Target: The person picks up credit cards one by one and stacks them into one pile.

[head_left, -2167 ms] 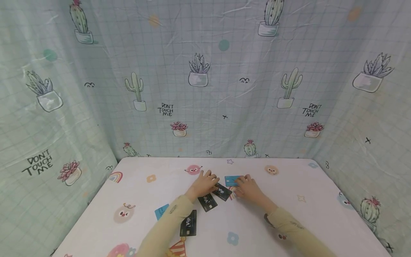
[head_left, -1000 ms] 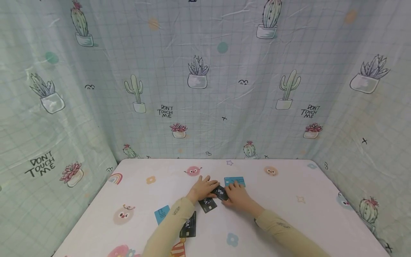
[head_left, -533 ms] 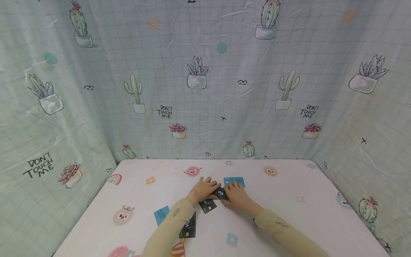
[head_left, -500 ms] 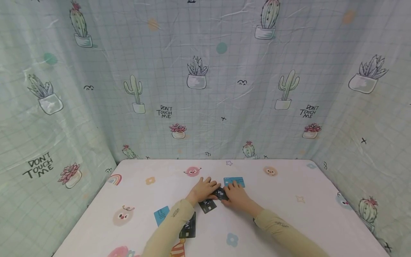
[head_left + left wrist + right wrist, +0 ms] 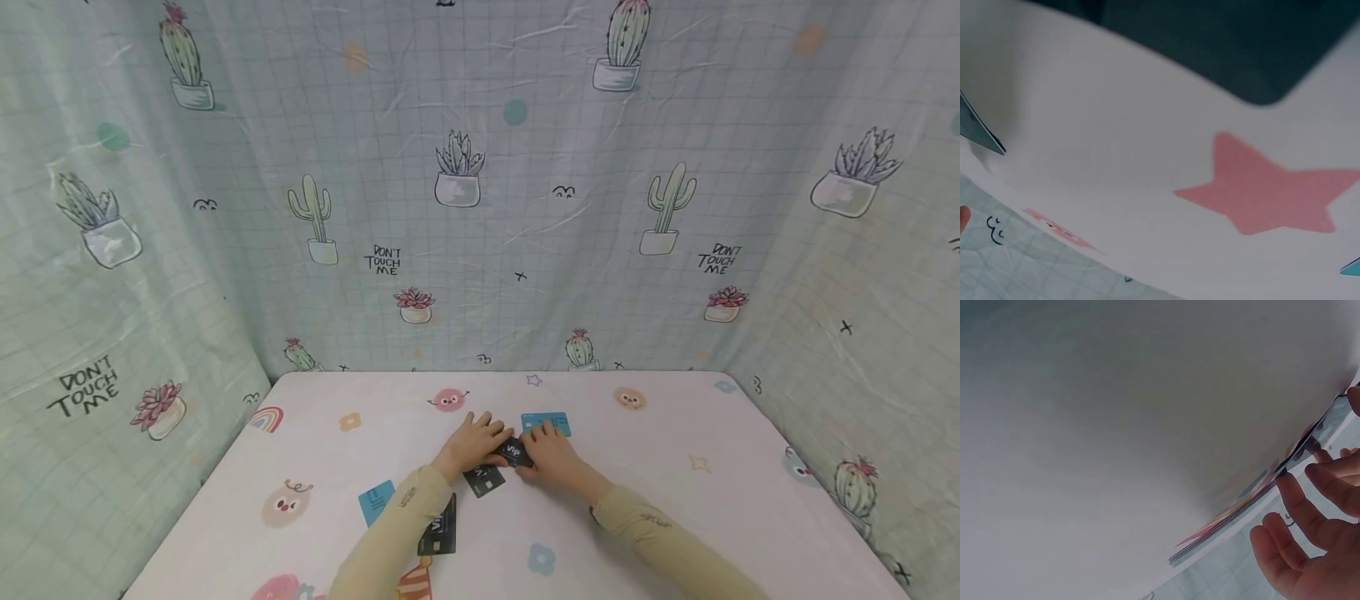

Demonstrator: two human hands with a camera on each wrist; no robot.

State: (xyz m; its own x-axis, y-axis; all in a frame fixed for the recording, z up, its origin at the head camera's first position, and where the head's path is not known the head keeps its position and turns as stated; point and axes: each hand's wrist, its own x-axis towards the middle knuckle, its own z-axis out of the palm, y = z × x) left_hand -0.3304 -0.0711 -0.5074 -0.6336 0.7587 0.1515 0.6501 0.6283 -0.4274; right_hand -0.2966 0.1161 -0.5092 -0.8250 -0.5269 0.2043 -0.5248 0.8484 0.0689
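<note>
Head view, reading from left to right. At lower left of centre a left blue card (image 5: 375, 502) is lying flat on the table (image 5: 630, 508), the left sleeve (image 5: 393, 537) covering part of it. Just right of it a lower black card (image 5: 442, 530) is lying with its long side running up the frame, also partly under the sleeve.

Near centre I am seeing the left hand (image 5: 471, 443) pinching the left end of the held black card (image 5: 515, 451), thumb below, fingers above. A tilted black card (image 5: 486, 481) is lying under that wrist, its upper part hidden.

The held black card is sitting just right of and below frame centre, bridging the gap between the hands. Key relation: its long axis is running roughly side to side, dropping slightly toward the right, so each hand is gripping one end and neither is nearer. From the head view I cannot tell whether it is flexing or how far it is standing off the table.

The right hand (image 5: 551, 457) is pinching the right end, thumb at lower left. Its fingertips are overlapping the near edge of the right blue card (image 5: 543, 418); whether they are touching it, I cannot tell.

The left wrist view is showing mostly table and card corners, so I am relying on the head view for that grip.
</note>
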